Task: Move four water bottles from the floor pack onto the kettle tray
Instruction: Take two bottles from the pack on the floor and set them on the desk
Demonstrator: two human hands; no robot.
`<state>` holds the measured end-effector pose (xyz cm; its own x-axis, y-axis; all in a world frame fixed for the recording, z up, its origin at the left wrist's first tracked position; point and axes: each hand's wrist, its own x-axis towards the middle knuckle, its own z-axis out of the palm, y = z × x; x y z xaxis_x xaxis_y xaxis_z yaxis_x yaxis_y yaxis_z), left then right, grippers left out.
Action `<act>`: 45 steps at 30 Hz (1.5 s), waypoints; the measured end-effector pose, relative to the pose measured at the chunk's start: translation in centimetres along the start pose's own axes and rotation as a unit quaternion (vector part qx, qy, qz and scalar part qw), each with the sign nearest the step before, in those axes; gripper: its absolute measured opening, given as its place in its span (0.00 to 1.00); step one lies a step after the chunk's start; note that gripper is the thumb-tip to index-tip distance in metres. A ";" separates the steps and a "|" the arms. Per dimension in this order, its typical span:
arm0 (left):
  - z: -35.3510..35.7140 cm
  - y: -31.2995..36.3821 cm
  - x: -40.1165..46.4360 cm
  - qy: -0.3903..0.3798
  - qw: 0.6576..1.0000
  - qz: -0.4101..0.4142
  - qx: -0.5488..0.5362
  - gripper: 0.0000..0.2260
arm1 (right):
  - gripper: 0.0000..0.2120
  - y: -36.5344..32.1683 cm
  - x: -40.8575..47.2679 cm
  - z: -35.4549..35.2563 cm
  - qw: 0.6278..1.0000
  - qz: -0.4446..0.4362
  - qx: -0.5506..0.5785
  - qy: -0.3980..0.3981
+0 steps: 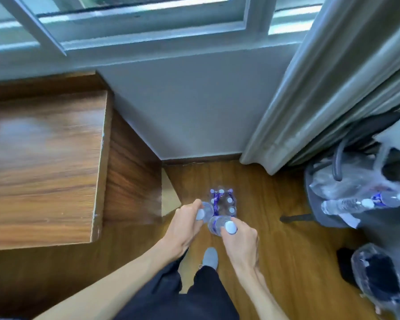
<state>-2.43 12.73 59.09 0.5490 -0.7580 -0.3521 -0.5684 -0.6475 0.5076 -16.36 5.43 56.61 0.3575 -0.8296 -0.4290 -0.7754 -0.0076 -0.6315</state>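
The left hand [185,225] has its grip closed around the neck and shoulder of a water bottle [204,212], fingers curled over the far side and the thumb on the near side, so the pale cap pokes out just beside the knuckles. The right hand [239,242] is likewise wrapped tight around a second bottle [219,224], its grip folded under the cap, which stands up clear of the fingers toward the camera. Both bottles are tilted, caps leaning toward the person, and they nearly touch each other between the two hands. Both forearms reach down and forward from the lower edge of the view, wrists bent slightly inward so that the hands sit close together. Just beyond the grips, on the wooden floor [263,204], stands the pack of bottles [224,202], its purple-labelled wrap open at the top with several white caps showing; the left-hand bottle sits against its near left corner. Below the hands a grey shoe [210,257] and dark trousers are seen. To the left of the left grip rises a wooden bench [44,162]. Well to the right of the right grip lie more bottles in clear plastic [365,202], near a curtain [321,88].
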 end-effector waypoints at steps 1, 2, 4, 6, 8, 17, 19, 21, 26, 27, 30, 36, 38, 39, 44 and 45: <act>-0.6 -0.2 -1.1 0.013 1.000 -0.020 -0.009 0.06 | 0.06 -0.7 -0.6 -0.2 1.000 -0.019 -0.007 -0.016; -1.1 -0.6 -2.3 0.026 0.999 -0.041 -0.017 0.06 | 0.05 -1.2 -1.2 -0.3 0.998 -0.046 -0.023 -0.032; -2.1 -1.7 -4.6 0.051 0.995 -0.080 -0.043 0.06 | 0.04 -2.7 -2.3 -0.1 0.989 -0.109 -0.074 -0.061; -3.2 -3.0 -6.9 0.074 0.988 -0.120 -0.065 0.05 | 0.05 -4.7 -3.6 0.4 0.975 -0.166 -0.118 -0.090; -4.2 -4.5 -9.3 0.097 0.978 -0.159 -0.090 0.04 | 0.04 -6.5 -5.0 1.5 0.957 -0.224 -0.149 -0.107; -8.4 -14.3 -21.3 0.197 0.890 -0.376 -0.167 0.05 | 0.08 -15.0 -13.9 11.1 0.864 -0.325 -0.271 -0.272; -9.0 -17.1 -24.0 0.218 0.868 -0.406 -0.186 0.06 | 0.08 -16.9 -16.4 13.6 0.844 -0.340 -0.286 -0.301; -9.7 -19.8 -26.5 0.230 0.851 -0.433 -0.187 0.07 | 0.09 -18.6 -18.5 16.3 0.824 -0.356 -0.296 -0.327; -12.6 -26.6 -32.2 0.278 0.810 -0.476 -0.201 0.07 | 0.05 -24.0 -24.8 22.0 0.778 -0.412 -0.295 -0.372; -13.2 -27.8 -33.2 0.288 0.805 -0.478 -0.200 0.07 | 0.07 -25.0 -26.0 23.0 0.776 -0.430 -0.285 -0.362; -15.4 -30.7 -35.8 0.306 0.792 -0.489 -0.202 0.07 | 0.15 -28.2 -29.8 26.1 0.751 -0.464 -0.291 -0.369; -20.3 -36.9 -39.1 0.330 0.770 -0.507 -0.200 0.06 | 0.04 -34.2 -35.4 33.1 0.671 -0.569 -0.294 -0.373; -22.1 -39.4 -39.9 0.345 0.763 -0.510 -0.196 0.05 | 0.03 -36.3 -36.8 35.7 0.654 -0.587 -0.303 -0.370; -23.0 -40.6 -40.3 0.351 0.760 -0.512 -0.194 0.05 | 0.03 -37.3 -37.3 37.0 0.646 -0.591 -0.308 -0.372; -27.2 -47.3 -41.6 0.372 0.750 -0.518 -0.175 0.06 | 0.08 -42.5 -40.1 43.3 0.616 -0.612 -0.318 -0.381; -28.0 -48.7 -41.8 0.377 0.746 -0.519 -0.175 0.06 | 0.09 -43.5 -40.6 44.7 0.611 -0.615 -0.317 -0.384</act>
<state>19.45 78.13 71.11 0.8461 0.4841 -0.2229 0.5265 -0.6945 0.4904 26.11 64.36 72.59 0.8231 0.5270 -0.2115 0.3678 -0.7786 -0.5085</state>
